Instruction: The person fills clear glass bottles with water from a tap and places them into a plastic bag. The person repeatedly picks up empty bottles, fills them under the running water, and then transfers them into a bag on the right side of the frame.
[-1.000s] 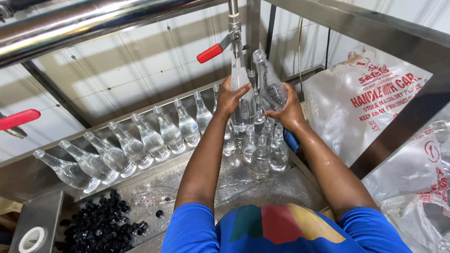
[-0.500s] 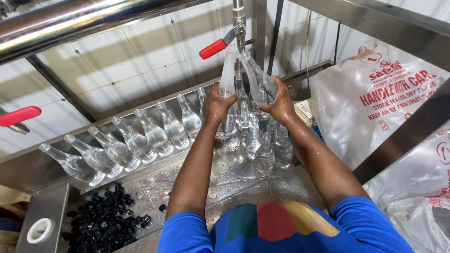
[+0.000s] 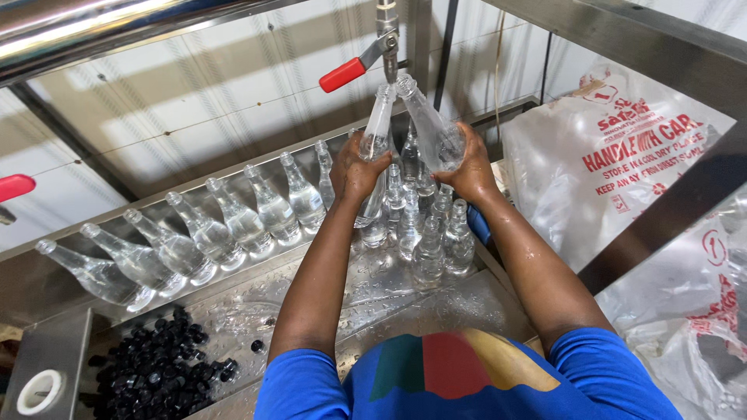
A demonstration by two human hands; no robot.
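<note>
Two clear bottles go up together under the tap [image 3: 387, 31]: our left hand [image 3: 356, 173] grips one bottle [image 3: 377, 148] round its body, and our right hand [image 3: 465, 167] grips the other bottle [image 3: 429, 124]. Both necks tilt inward above our hands and nearly touch at the spout. To do this well, we judge, we should keep each mouth under the stream. Just below our hands stand more upright bottles [image 3: 428, 233]; a leaning row of bottles [image 3: 194, 233] runs off left of our left hand.
</note>
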